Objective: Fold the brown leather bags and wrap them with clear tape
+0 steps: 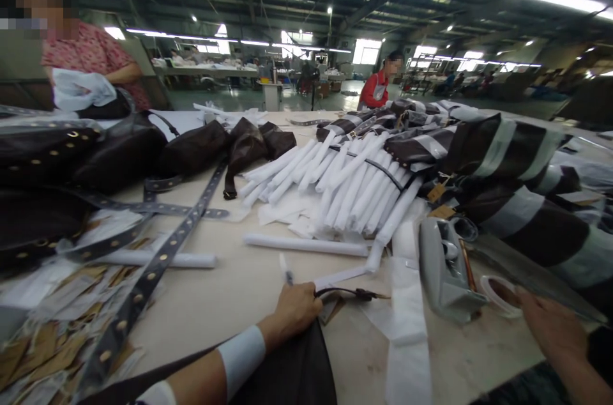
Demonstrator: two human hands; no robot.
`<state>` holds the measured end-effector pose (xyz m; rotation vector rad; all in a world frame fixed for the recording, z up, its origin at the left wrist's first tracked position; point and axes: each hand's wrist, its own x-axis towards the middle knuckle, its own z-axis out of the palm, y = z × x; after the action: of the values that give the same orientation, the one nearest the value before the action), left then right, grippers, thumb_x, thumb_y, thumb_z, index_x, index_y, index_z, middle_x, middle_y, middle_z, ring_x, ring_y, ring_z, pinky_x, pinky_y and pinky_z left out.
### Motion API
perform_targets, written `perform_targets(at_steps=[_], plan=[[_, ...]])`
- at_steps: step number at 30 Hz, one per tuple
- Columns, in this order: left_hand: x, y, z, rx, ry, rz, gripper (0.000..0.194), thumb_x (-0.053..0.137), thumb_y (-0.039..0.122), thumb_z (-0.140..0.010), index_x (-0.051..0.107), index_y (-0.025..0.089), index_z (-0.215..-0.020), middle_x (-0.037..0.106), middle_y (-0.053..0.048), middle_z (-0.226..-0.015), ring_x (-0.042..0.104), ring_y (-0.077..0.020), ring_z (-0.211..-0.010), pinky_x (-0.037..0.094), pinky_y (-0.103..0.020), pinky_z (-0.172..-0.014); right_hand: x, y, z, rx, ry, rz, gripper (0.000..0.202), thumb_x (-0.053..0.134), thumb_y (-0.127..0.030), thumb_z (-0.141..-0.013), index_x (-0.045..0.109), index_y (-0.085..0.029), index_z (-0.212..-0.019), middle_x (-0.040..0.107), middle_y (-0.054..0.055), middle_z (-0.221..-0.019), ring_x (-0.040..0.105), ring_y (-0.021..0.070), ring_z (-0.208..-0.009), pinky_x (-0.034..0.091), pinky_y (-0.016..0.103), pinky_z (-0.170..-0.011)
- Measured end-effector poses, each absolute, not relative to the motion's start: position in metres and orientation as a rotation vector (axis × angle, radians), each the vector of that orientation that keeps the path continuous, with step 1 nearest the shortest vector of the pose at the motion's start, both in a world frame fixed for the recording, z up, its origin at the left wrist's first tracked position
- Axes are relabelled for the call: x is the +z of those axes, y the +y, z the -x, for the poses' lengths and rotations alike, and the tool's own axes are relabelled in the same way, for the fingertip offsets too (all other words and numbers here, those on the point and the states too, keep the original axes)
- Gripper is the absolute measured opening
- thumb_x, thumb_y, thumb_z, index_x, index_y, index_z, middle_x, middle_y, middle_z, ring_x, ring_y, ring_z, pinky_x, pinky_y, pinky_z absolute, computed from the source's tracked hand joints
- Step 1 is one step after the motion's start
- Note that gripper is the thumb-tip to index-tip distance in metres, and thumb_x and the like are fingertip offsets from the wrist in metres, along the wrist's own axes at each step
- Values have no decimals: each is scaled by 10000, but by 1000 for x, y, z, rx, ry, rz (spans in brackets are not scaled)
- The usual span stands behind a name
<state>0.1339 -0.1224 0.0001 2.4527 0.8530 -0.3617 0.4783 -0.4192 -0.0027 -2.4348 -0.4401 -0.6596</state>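
Note:
My left hand (297,310) is closed around the dark leather strap (352,293) of a dark brown bag (297,370). A pale-tipped end sticks up above the fist. The strap's other end reaches right across the table, with a small tag (331,310) beside the hand. On the right, my right hand (550,331) grips the near edge of a roll of clear tape (500,296); some of its fingers are hidden. Just left of the roll stands a grey tape dispenser (445,277). A white sheet strip (409,328) lies between the two hands.
White paper rolls (354,191) are heaped mid-table. Wrapped dark bags (507,149) pile up at right, others (119,149) at left. A studded strap (158,258) crosses kraft tags (52,335). Two people (90,60) (376,87) are beyond the table.

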Motion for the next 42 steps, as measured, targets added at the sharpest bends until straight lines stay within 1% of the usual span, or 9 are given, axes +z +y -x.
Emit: perform_targets(at_steps=[3, 5, 8, 11, 16, 22, 29, 34, 42], plan=[[-3, -121, -135, -350, 841, -2453, 335, 372, 213, -794, 653, 127, -956, 685, -157, -1005, 641, -308, -949, 450, -398, -813, 16, -399, -442, -702, -320, 2389, 407, 365, -647, -680, 516, -276, -615, 570, 156, -709, 555, 360, -776, 407, 502, -678], [-5, -121, -135, -345, 832, -2456, 335, 370, 214, -795, 651, 126, -957, 683, -157, -1011, 639, -309, -955, 446, -405, -823, 24, -369, -407, -615, -472, 2316, 454, 394, -671, -704, 551, -245, -718, 608, 136, -791, 574, 292, -732, 435, 451, -714], [-7, -121, -135, -346, 822, -2458, 332, 366, 217, -800, 647, 127, -952, 682, -155, -1013, 635, -307, -966, 441, -410, -836, 23, -308, -360, -378, -777, 2313, 518, 338, -689, -762, 542, -220, -680, 612, 88, -704, 570, 224, -634, 455, 379, -655], [-7, -121, -134, -354, 817, -2451, 328, 360, 225, -809, 639, 126, -951, 683, -149, -1006, 634, -310, -965, 437, -421, -837, 9, -245, -332, -122, -1113, 2488, 454, 272, -486, -889, 563, -197, -696, 639, 93, -773, 602, 207, -796, 449, 332, -778], [-7, -122, -133, -345, 802, -2439, 329, 339, 245, -834, 630, 138, -943, 683, -127, -1001, 631, -302, -964, 415, -435, -856, -15, -169, -323, -16, -1146, 2676, 272, 462, -304, -865, 640, -107, -924, 656, 169, -984, 594, 258, -1001, 415, 363, -879], [-14, -121, -132, -314, 781, -2422, 323, 342, 261, -838, 623, 131, -927, 682, -136, -968, 629, -306, -947, 384, -458, -879, -23, -137, -333, 39, -978, 2900, 413, 540, -425, -817, 669, -42, -905, 650, 248, -976, 643, 316, -892, 460, 410, -768], [-27, -120, -131, -275, 743, -2427, 281, 366, 275, -839, 615, 146, -858, 680, -122, -948, 628, -295, -935, 381, -444, -852, -25, -146, -328, -92, -1107, 2892, 274, 396, -84, -824, 669, -71, -821, 684, 195, -845, 642, 258, -817, 436, 387, -742], [-22, -120, -132, -262, 766, -2418, 317, 338, 272, -847, 616, 133, -915, 680, -131, -967, 628, -296, -940, 383, -452, -856, -22, -156, -333, -130, -1096, 2825, 199, 477, -180, -840, 666, -133, -801, 688, 141, -839, 632, 231, -806, 415, 352, -737], [-12, -120, -132, -299, 785, -2411, 313, 352, 256, -842, 625, 133, -933, 681, -127, -998, 626, -292, -962, 395, -458, -880, -21, -166, -341, -51, -970, 2687, 91, 623, -271, -736, 617, -199, -681, 657, 34, -707, 606, 194, -700, 388, 285, -637]])
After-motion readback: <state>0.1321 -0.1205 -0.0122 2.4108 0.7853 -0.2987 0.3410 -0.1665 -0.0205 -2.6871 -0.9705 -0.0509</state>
